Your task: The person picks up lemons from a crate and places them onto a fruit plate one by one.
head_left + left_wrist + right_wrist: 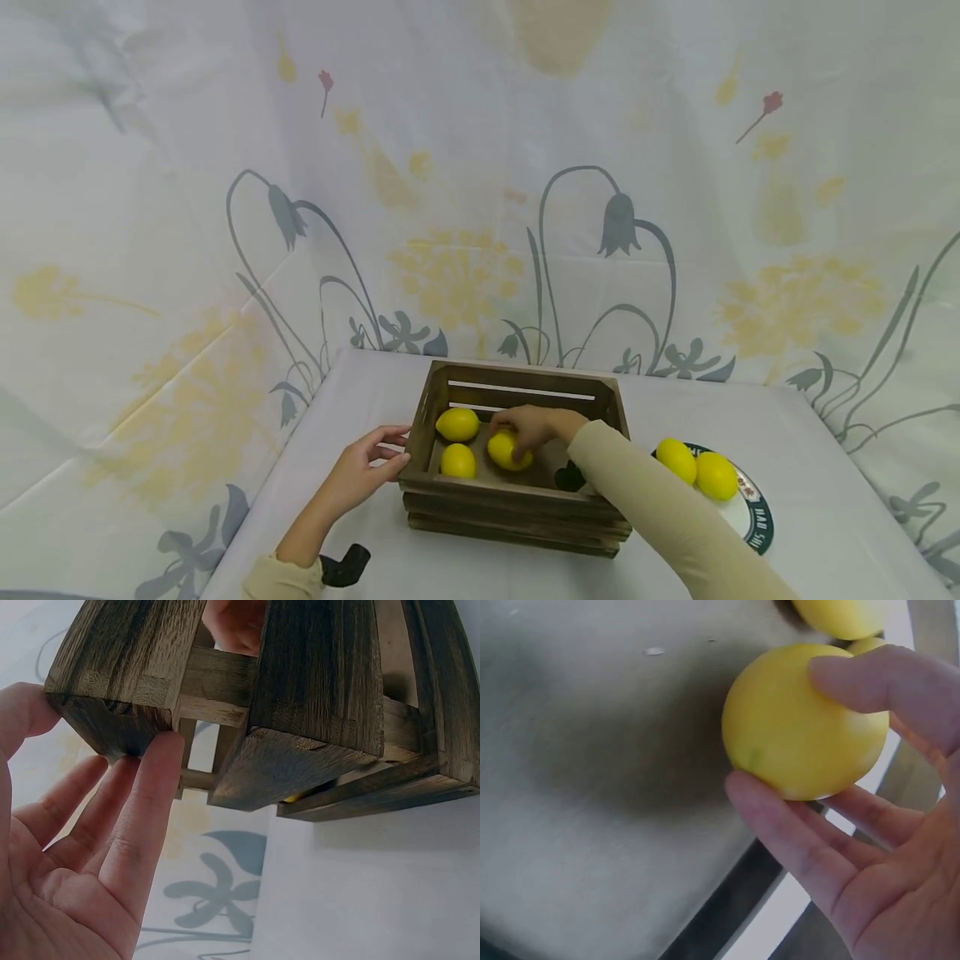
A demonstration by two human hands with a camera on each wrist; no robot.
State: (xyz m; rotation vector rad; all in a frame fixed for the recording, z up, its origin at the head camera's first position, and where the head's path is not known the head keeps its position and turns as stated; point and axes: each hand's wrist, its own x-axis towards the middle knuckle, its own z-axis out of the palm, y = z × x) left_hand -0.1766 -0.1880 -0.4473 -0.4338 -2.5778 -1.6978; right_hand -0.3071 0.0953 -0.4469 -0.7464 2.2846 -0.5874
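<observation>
Right hand [528, 427]: down inside the wooden crate [513, 508], grip closed around the held lemon [504, 454], thumb on one side, fingers on the other. The held lemon is about mid-crate, just right of two more; can't tell if it's touching the crate floor.

Left hand [367, 468]: at the crate's left side by the front corner, thumb and fingers spread, fairly straight. Left wrist view has the thumb and index fingertips against the end of a slat; grip isn't wrapped around it.

Crate: upright on the white counter [825, 483], long side roughly along the counter's back edge, closer to the counter's left edge than its right. Slatted walls, gaps between boards. Along its left wall: rear lemon [457, 424] toward the back corner, front lemon [458, 461] toward the front corner.

Plate [762, 525]: right of the crate, between it and the counter's right edge, dark green lettered rim, partly hidden by the right sleeve [660, 500]. On it, two lemons side by side: left plate lemon [677, 460], right plate lemon [717, 477].

Behind the counter's back edge: pale flower-print cloth [465, 208].
</observation>
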